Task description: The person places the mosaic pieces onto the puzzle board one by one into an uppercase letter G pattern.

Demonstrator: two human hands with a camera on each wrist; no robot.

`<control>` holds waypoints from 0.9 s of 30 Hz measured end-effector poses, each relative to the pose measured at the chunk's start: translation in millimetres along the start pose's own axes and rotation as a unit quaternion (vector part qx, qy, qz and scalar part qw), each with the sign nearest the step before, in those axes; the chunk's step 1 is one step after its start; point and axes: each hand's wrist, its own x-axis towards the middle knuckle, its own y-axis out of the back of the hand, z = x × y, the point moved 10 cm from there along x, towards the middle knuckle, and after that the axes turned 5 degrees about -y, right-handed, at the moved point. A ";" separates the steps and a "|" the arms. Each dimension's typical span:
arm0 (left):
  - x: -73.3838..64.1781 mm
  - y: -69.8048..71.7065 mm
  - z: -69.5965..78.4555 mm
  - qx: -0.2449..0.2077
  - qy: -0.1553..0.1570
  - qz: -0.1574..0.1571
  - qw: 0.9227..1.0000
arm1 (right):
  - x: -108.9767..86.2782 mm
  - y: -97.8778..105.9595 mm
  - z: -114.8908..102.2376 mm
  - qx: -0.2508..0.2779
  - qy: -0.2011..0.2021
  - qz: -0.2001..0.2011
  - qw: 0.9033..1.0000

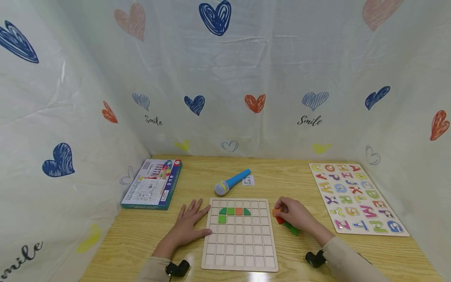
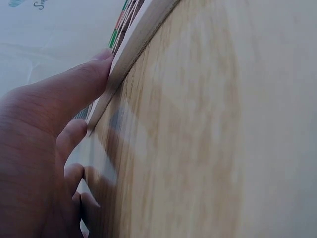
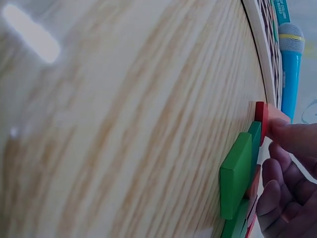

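A wooden grid board lies on the table between the two hands. In its upper rows sit an orange square tile, light green squares and two dark green rounded tiles. My left hand is spread on the table, its thumb and forefinger touching the board's left edge. Right of the board, my right hand pinches an orange block between thumb and fingers. Beside and below those fingers lie a red block and green blocks; the palm hides part of the pile.
A blue toy microphone and a small printed card lie behind the board. At the back left is a flat box. An alphabet puzzle board lies at the right. A heart-patterned sheet surrounds the table.
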 end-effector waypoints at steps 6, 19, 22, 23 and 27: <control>-0.3 0.9 0.8 -0.001 0.000 0.004 1.000 | 2.0 1.8 0.5 0.018 -0.020 0.001 1.000; -1.4 3.4 5.5 0.000 -0.005 0.012 1.000 | 5.2 -13.4 -29.4 0.049 0.042 0.001 0.998; -1.0 2.3 5.0 0.001 -0.001 0.004 1.000 | 6.0 -21.9 -37.7 0.054 0.045 -0.007 0.997; -0.9 2.2 4.9 0.000 -0.001 0.003 1.000 | 6.5 -24.9 -41.1 0.056 0.049 -0.010 0.997; -0.6 2.5 4.6 0.001 -0.003 0.004 1.000 | 8.2 -38.8 -57.0 0.063 0.067 -0.027 0.995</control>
